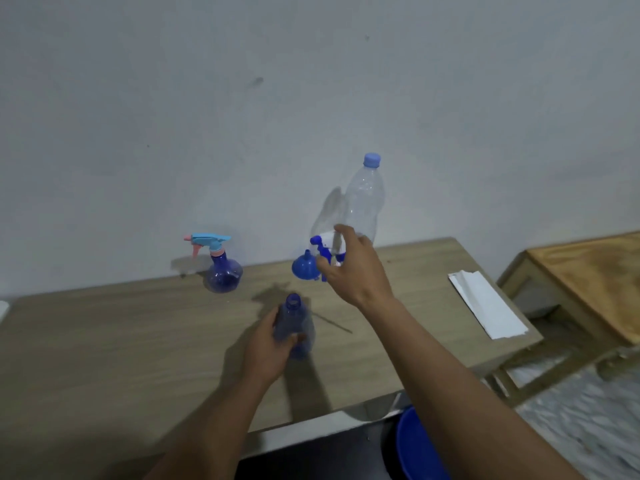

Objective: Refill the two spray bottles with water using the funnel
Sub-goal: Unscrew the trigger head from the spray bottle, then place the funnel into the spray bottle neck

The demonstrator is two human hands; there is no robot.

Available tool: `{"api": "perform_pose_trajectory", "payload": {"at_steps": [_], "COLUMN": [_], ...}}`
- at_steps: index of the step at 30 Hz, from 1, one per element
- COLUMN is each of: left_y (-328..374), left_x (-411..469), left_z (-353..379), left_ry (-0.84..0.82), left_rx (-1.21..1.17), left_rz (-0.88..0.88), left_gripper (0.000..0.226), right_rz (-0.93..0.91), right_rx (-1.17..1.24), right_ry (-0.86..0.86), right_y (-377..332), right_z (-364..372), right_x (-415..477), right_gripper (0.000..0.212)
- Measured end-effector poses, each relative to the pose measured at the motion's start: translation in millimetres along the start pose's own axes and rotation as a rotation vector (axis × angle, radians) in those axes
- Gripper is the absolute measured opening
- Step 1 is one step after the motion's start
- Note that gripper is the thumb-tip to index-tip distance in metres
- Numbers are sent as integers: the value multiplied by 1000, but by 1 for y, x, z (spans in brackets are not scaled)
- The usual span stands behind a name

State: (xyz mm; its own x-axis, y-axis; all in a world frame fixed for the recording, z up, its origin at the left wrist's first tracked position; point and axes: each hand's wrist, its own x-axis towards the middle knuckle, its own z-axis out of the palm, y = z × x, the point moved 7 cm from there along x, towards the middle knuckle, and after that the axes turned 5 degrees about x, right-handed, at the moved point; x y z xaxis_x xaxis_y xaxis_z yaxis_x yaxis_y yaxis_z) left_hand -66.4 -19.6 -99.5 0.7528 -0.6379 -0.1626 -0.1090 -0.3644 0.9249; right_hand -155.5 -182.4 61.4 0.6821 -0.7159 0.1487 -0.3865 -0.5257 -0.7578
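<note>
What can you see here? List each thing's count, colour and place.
open spray bottle: 1, blue, in left hand
trigger head: 1, blue and white, in right hand
second spray bottle: 1, blue, back left of table
funnel: 1, blue, on table
water bottle: 1, clear, by wall
paper: 1, white, table's right end
table: 1, tan, centre
bucket: 1, blue, bottom edge
left hand: 1, grips open spray bottle
right hand: 1, holds trigger head
</note>
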Motion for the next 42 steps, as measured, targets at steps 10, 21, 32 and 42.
{"api": "perform_pose_trajectory", "payload": {"at_steps": [10, 21, 32, 42], "left_y": [13, 1, -9, -11], "left_x": [-3, 1, 4, 10], "left_z": [1, -5, -1, 1], "left_ry": [97, 209, 239, 216], "left_rx": [212, 321, 193, 113], "left_rz": [32, 49, 116, 106], "left_gripper": [56, 62, 67, 66], "right_rz": [196, -1, -56, 151], "right_rx": [-310, -453, -178, -6], "right_ry": [-287, -315, -195, -185], "right_y": [150, 186, 136, 148], "right_z": [88, 113, 126, 177], "right_x": [-27, -36, 42, 114], "right_gripper": [67, 70, 64, 66]}}
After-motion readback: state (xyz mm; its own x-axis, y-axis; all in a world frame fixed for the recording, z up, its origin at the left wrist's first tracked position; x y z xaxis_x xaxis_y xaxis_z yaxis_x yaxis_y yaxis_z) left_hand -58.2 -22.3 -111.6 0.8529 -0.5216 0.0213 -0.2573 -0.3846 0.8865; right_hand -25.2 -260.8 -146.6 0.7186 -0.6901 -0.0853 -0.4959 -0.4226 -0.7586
